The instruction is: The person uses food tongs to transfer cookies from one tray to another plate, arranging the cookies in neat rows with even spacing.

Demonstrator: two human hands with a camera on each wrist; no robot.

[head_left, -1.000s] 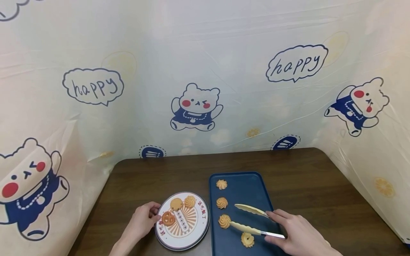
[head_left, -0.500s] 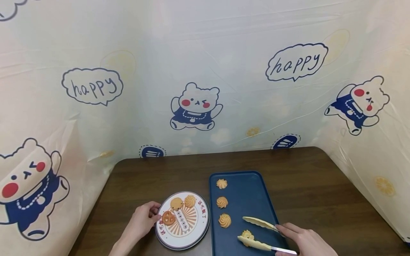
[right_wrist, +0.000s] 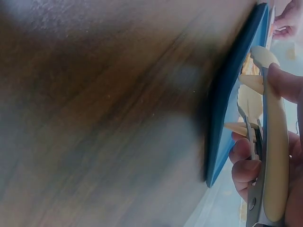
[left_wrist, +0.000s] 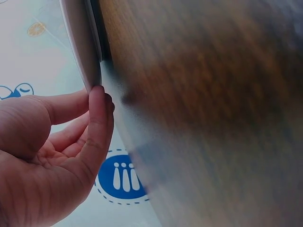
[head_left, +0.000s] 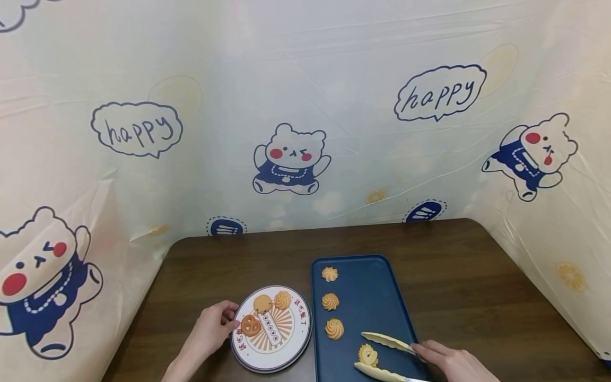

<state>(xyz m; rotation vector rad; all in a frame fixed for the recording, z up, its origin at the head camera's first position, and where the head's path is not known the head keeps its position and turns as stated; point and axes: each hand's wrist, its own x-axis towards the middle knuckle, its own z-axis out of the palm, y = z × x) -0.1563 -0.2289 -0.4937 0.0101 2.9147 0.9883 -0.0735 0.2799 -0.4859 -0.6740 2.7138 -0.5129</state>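
Note:
A white printed plate (head_left: 291, 347) carries a pretzel-shaped biscuit (head_left: 250, 326), a round biscuit (head_left: 262, 304) and a swirled cookie (head_left: 282, 300). My left hand (head_left: 210, 330) pinches its left rim between thumb and fingers; the left wrist view shows the fingertips at the plate edge (left_wrist: 80, 47). To the right, my right hand (head_left: 451, 362) grips pale-tipped tongs (head_left: 389, 341) over the blue tray (head_left: 365, 286). The spread tong arms stand on either side of a ring-shaped cookie (head_left: 367, 355). In the right wrist view, fingers curl round the tongs' handles (right_wrist: 276, 161).
Three swirled cookies, among them the nearest one (head_left: 334, 329), line the tray's left side. The plate stands just left of the tray on a dark wooden table (head_left: 458, 281). Behind the table hangs a printed bear curtain (head_left: 363, 159).
The tongs have moved right and toward me, from beside the nearest swirled cookie to around the ring-shaped cookie, with one arm overlapping it midway. The left hand and plate stay put.

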